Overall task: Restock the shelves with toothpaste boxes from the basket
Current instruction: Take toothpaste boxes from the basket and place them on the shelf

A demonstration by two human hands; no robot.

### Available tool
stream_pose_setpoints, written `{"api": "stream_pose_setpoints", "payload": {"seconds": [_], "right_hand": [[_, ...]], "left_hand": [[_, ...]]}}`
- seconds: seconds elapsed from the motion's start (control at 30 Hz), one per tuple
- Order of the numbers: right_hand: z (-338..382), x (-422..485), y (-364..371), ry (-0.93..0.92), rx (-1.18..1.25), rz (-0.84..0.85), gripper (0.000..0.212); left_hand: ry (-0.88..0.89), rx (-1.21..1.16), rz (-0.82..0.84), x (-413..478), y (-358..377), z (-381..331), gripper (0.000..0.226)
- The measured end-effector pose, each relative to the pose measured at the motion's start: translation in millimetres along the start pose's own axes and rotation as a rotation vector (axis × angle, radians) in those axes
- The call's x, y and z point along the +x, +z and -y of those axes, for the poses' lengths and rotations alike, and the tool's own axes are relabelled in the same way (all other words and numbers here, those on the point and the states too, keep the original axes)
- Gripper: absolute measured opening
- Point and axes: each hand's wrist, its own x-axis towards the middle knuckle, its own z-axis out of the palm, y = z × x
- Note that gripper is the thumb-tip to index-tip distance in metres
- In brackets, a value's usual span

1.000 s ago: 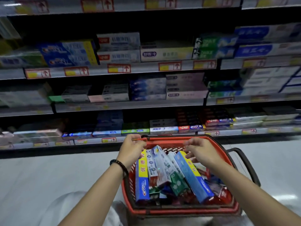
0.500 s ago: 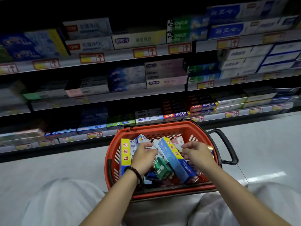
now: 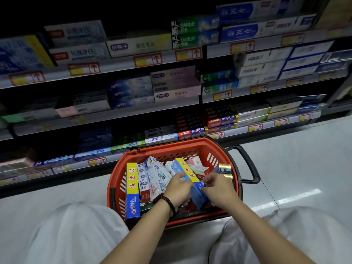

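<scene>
Two hands are down in the red basket (image 3: 172, 149), close together, one on each side of the same carton. The left hand (image 3: 178, 189), with a beaded bracelet (image 3: 169, 203) at the wrist, lies against the left face of the blue-and-yellow box (image 3: 190, 173), thumb on top. The right hand (image 3: 218, 188) has its fingers curled onto the opposite edge. Both appear clamped on that box, which lies tilted among the stock with its low end buried.

Risk, as judged: the box looks wedged among its neighbours. A sharp lift could drag the pale box (image 3: 152, 178) or the red-and-white carton (image 3: 198, 167) up over the rim, or crush a corner. The gold-ended boxes (image 3: 224, 169) sit just beside the right hand and could be knocked.

Other toothpaste boxes fill the basket, with a Crest box (image 3: 132, 191) upright against its left wall. The black handle (image 3: 247, 164) juts out to the right. The shelves (image 3: 238, 130) stand just beyond the basket, their fronts mostly full. No gap matching this box can be made out, as the labels are blurred. The person's knees (image 3: 76, 231) flank the basket and narrow the lift path.
</scene>
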Motion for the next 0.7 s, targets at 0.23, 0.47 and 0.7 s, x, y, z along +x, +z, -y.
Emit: {"api": "stream_pose_setpoints", "payload": {"seconds": [0.23,0.47,0.7], "right_hand": [[-2.1,-0.4,9.0,-0.070,-0.255,0.035,0.041],[2.4,1.4,17.4,-0.081,-0.286,0.053,0.048],[6.0,1.9,20.2,-0.048,-0.216,0.020,0.050]], "left_hand": [[0.004,-0.043,-0.018,10.9,13.8,14.9,0.070],[-0.043,-0.168,-0.005,9.9,17.8,17.0,0.060],[-0.058,-0.208,-0.001,10.4,18.1,21.8,0.065]]}}
